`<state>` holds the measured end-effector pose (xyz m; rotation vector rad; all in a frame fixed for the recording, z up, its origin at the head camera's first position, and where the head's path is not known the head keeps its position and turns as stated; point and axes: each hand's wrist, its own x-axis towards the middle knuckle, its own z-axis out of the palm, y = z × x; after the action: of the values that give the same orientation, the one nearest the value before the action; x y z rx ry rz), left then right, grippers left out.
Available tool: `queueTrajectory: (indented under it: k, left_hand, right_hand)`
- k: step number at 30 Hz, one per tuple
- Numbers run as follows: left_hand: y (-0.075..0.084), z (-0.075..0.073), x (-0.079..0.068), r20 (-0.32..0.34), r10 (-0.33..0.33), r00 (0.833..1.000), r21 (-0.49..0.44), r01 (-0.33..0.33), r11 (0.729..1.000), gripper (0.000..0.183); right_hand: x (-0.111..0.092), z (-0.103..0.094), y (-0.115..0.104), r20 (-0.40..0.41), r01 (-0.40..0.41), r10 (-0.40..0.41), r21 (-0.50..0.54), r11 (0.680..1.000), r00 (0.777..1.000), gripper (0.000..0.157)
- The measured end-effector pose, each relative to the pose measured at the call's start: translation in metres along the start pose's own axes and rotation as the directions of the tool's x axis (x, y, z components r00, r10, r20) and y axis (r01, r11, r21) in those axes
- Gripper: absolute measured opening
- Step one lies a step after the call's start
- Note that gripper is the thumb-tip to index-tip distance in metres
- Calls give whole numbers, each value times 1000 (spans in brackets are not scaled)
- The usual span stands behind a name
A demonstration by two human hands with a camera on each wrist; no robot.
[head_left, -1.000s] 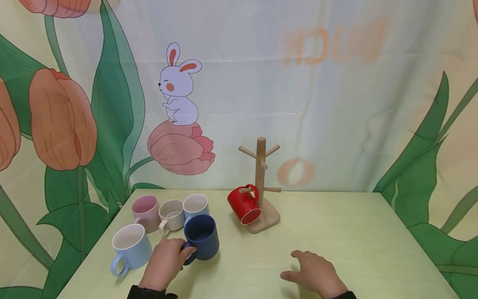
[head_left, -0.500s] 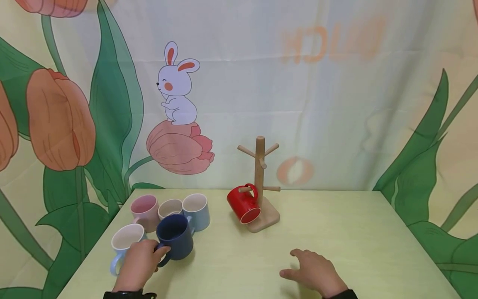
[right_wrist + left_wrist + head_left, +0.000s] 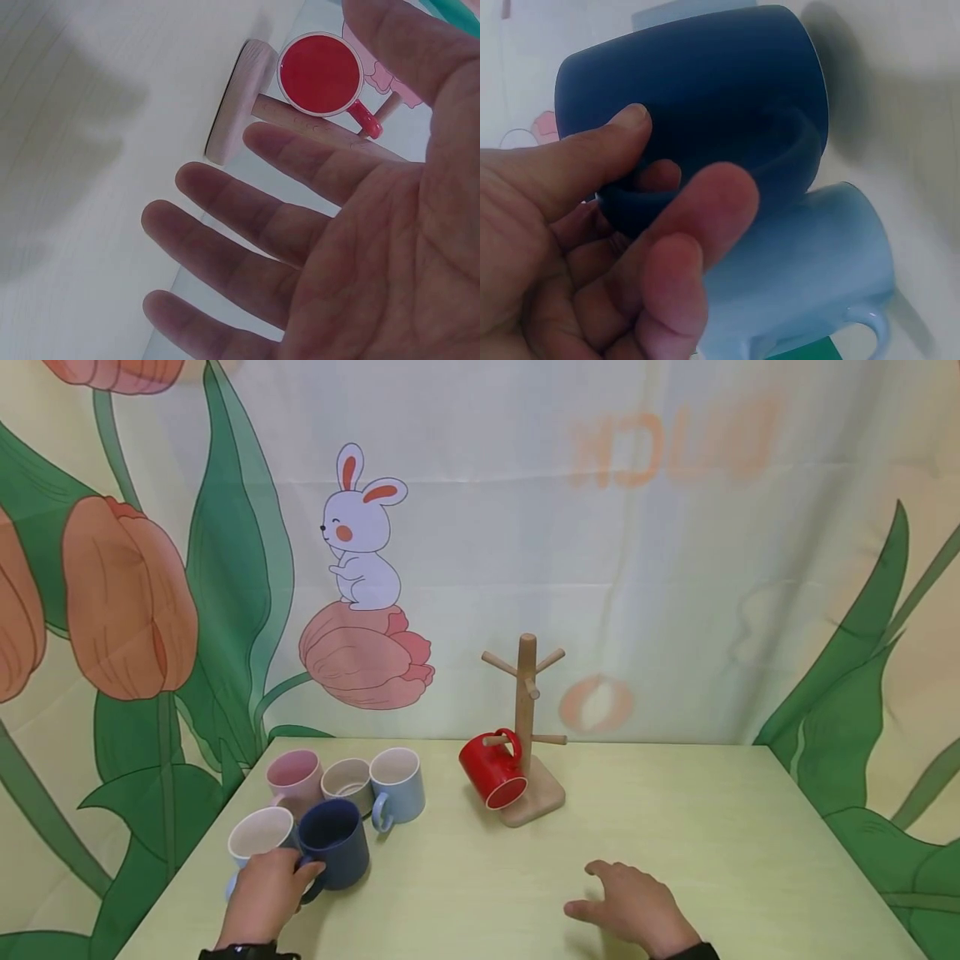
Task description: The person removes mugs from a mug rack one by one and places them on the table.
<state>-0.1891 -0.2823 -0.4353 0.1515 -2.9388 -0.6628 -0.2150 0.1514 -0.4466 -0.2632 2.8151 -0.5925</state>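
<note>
My left hand (image 3: 262,893) holds a dark blue mug (image 3: 337,847) by its handle. In the left wrist view the thumb presses near the top of that handle and a finger passes through the loop of the mug (image 3: 697,82). Partly behind the hand stands a light blue mug (image 3: 258,831) with a white inside. My right hand (image 3: 633,906) hovers over the front of the table, holding nothing. Its fingers (image 3: 225,262) are spread in the right wrist view. Nearest beyond it, a red mug (image 3: 487,768) hangs tilted by its handle on a wooden mug tree (image 3: 525,710).
Behind the dark blue mug stand a pink mug (image 3: 294,781), a ribbed cream cup (image 3: 348,785) and another light blue mug (image 3: 400,789). The pale table (image 3: 675,810) ends at a printed curtain (image 3: 675,568) with tulips and a rabbit.
My left hand has carried the dark blue mug leftward, from in front of the rear light blue mug to beside the front one. The right hand has stayed about where it was.
</note>
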Motion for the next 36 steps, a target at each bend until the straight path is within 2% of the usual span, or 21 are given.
queueTrajectory:
  k: [10, 15, 22, 31, 36]
  left_hand:
    - [-4, 6, 5, -30, -24, 999, 25, 25, 999, 34]
    - [-7, 12, 8, -41, -41, 998, 29, 42, 999, 30]
    - [-11, 17, 10, -31, -74, 997, 1, 74, 997, 29]
    - [-8, 17, 13, -18, -113, 993, -17, 113, 993, 28]
    - [-9, 21, 13, -52, -97, 994, -11, 97, 995, 27]
  right_hand:
    - [2, 2, 2, 1, -5, 5, -6, 1000, 1000, 66]
    - [2, 1, 2, 1, -8, 8, -5, 1000, 1000, 67]
    - [2, 2, 4, -8, -4, 4, 1, 1000, 1000, 66]
    - [1, 4, 4, 6, -5, 4, 16, 1000, 1000, 66]
    - [1, 5, 5, -6, 3, -3, 5, 1000, 1000, 64]
